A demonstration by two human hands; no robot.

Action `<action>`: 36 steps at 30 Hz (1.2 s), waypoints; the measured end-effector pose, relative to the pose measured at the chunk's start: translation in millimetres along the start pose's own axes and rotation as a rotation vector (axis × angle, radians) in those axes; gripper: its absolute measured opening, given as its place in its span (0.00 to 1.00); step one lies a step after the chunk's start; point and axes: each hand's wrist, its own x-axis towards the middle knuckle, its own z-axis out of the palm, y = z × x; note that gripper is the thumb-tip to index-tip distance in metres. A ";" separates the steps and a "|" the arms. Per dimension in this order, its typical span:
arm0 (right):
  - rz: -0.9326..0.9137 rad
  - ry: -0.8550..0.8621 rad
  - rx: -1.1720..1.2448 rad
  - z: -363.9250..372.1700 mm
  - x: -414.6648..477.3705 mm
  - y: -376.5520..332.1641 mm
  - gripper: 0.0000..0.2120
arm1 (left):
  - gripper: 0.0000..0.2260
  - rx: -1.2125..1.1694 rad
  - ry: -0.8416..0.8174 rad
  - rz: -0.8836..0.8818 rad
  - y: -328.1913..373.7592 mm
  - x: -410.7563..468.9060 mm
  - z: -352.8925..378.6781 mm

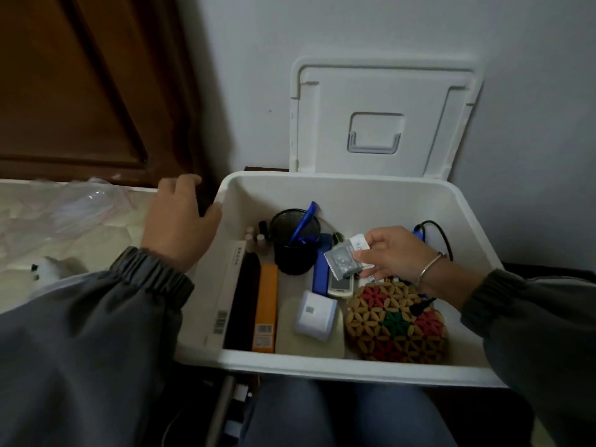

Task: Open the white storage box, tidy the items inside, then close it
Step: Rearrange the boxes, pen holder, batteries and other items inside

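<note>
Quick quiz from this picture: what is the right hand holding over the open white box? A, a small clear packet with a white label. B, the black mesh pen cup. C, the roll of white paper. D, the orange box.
A: the right hand pinches a small clear packet above the white storage box, while the other three things lie inside it.

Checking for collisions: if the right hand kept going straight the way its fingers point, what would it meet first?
Probably the black mesh pen cup, left of the right hand and its small clear packet; depth is unclear, so it might pass above.
</note>
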 end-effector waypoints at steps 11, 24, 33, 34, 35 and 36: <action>-0.135 0.069 -0.325 49.4 24.8 -3.2 0.09 | 0.15 -0.030 -0.298 -0.097 -11.2 -12.7 25.3; -0.299 0.101 -0.504 87.8 50.5 9.6 0.06 | 0.14 -0.083 -0.288 -0.082 -13.7 -14.4 26.8; -0.243 0.007 -0.598 93.5 64.1 15.7 0.07 | 0.15 -0.079 -0.268 -0.085 -15.0 -13.9 28.3; -0.243 0.000 -0.605 94.4 64.3 14.7 0.08 | 0.15 -0.081 -0.263 -0.085 -15.0 -14.0 28.7; -0.245 0.001 -0.618 95.6 64.0 14.0 0.09 | 0.15 -0.086 -0.260 -0.086 -14.9 -13.6 28.9; -0.251 0.008 -0.634 97.0 63.3 13.7 0.09 | 0.15 -0.091 -0.257 -0.088 -14.5 -13.7 29.0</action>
